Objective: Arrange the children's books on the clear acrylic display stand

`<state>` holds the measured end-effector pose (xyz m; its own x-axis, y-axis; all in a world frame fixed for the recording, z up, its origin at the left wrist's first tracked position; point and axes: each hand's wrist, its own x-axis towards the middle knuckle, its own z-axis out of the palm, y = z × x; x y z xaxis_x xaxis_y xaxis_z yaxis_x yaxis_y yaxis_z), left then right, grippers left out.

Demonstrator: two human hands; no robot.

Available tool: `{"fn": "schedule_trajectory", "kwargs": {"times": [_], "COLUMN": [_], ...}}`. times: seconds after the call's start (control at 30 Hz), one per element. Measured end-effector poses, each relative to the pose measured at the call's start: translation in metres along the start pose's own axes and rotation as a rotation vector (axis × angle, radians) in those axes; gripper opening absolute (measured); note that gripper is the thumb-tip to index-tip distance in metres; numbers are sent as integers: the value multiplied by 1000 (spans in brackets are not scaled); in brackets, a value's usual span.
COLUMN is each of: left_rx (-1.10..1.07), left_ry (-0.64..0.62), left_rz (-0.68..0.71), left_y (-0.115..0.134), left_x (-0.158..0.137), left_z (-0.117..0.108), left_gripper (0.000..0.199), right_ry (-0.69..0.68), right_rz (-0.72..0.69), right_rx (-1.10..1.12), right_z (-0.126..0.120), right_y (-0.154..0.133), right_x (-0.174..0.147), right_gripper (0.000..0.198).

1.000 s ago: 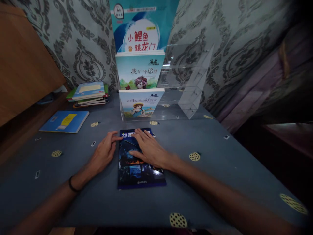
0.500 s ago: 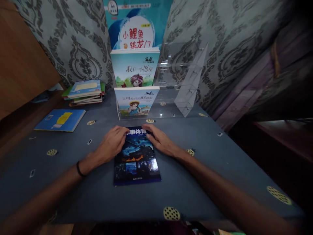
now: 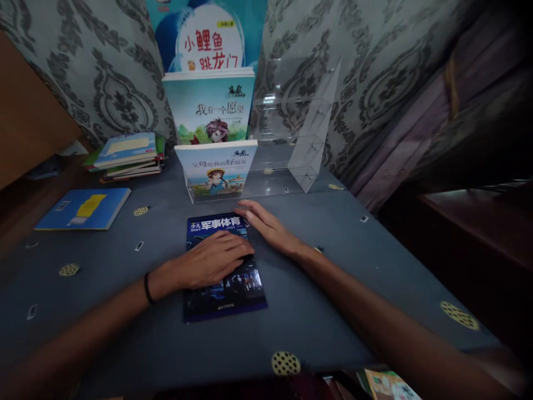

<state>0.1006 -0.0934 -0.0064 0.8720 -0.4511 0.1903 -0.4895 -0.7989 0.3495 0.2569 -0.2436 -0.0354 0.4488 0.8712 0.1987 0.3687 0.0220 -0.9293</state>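
Note:
A dark blue book (image 3: 245,289) with white Chinese lettering along its top lies face up on the table, straight in front of me. Across the middle of its cover rests my left hand (image 3: 219,258), fingers stretched out and pointing right. It hides much of the cover picture. My right hand (image 3: 268,225) is at the book's upper right corner, its fingers extended and the fingertips at the edge. Neither hand wraps round the book.
Behind the book stands a clear acrylic rack (image 3: 310,144) holding upright books, including a white-and-blue one (image 3: 216,172) in front. A stack of books (image 3: 125,153) and a single blue book (image 3: 83,208) lie left. The patterned tablecloth (image 3: 333,333) ends near me.
My left hand has moved from the book's upper left edge onto the middle of its cover, uncovering the title. My right hand stays by the upper right corner. The view has shifted slightly.

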Motion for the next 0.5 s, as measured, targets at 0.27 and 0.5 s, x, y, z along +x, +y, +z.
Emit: {"fn": "schedule_trajectory", "kwargs": {"times": [0.27, 0.5], "left_rx": [106, 21], "left_ry": [40, 127], "left_rz": [-100, -147], "left_y": [-37, -51], "left_x": [19, 21], "left_z": [1, 1], "left_gripper": [31, 34], "right_ry": [57, 192], "right_rz": [81, -7], "right_rx": [221, 204], "right_z": [-1, -1], "right_y": [7, 7], "right_x": [5, 4], "right_gripper": [51, 51]}}
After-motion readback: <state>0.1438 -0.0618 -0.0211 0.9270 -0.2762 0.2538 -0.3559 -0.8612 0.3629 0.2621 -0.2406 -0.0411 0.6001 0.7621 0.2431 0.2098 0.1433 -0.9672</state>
